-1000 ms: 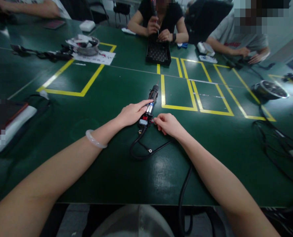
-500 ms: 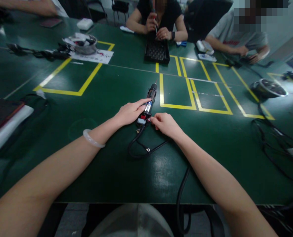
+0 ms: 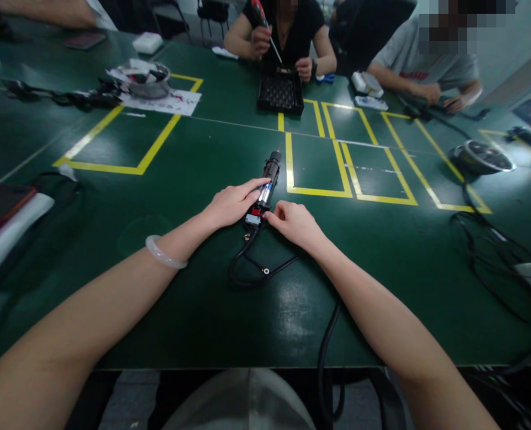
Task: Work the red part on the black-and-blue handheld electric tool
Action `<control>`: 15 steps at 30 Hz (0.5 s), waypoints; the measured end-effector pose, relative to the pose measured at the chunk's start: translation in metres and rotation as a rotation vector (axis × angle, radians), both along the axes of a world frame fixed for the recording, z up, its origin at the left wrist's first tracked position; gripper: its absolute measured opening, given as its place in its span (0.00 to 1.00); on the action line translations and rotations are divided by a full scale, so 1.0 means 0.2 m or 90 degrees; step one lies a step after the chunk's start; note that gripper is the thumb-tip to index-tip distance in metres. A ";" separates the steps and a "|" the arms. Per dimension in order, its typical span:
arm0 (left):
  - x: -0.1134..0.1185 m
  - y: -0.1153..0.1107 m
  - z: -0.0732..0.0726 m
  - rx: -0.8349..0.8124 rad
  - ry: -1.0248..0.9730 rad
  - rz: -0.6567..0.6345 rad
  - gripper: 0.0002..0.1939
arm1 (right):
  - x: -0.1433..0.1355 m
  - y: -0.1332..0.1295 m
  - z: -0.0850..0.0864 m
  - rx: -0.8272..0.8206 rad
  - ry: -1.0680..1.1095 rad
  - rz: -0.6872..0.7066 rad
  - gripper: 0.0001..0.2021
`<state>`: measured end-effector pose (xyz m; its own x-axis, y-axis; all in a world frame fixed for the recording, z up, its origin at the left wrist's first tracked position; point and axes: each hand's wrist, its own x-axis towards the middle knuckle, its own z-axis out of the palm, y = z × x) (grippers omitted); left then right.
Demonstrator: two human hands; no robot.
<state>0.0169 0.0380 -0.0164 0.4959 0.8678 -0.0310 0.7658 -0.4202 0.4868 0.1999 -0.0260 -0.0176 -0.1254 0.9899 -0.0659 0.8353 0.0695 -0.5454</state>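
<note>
A dark cylindrical device (image 3: 272, 170) with a silver and blue middle lies on the green table, its thin tip pointing away from me. My left hand (image 3: 236, 203) is closed on its left side, index finger along the barrel. At its near end are a red part (image 3: 255, 212) and a grey block (image 3: 252, 220). My right hand (image 3: 294, 224) pinches at the right of this end; what its fingertips hold is too small to name. A black cable (image 3: 233, 263) with a ring terminal (image 3: 266, 271) loops below the device and passes under my right forearm.
Across the table (image 3: 193, 334), a person holds a red-handled screwdriver (image 3: 260, 13) over a black tray (image 3: 280, 89). A metal bowl (image 3: 146, 86) stands at back left, another bowl (image 3: 482, 158) at right. Tangled cables (image 3: 484, 257) lie at right; another person sits back right.
The view has shifted slightly. My hands stay at the device, with the right fingertips a little changed at its near end. Across the table, the person's screwdriver hand has moved left and the hands are farther apart.
</note>
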 end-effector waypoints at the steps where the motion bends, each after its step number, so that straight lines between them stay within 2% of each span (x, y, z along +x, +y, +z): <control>1: 0.00 0.00 0.00 -0.001 0.002 0.001 0.27 | 0.00 0.00 0.00 -0.001 -0.003 0.000 0.16; 7: 0.01 -0.01 0.02 -0.010 0.016 0.002 0.27 | -0.01 -0.01 0.00 -0.019 -0.034 0.015 0.18; 15: 0.00 0.00 0.01 -0.005 0.046 -0.011 0.28 | -0.01 -0.01 0.02 -0.044 -0.025 0.047 0.14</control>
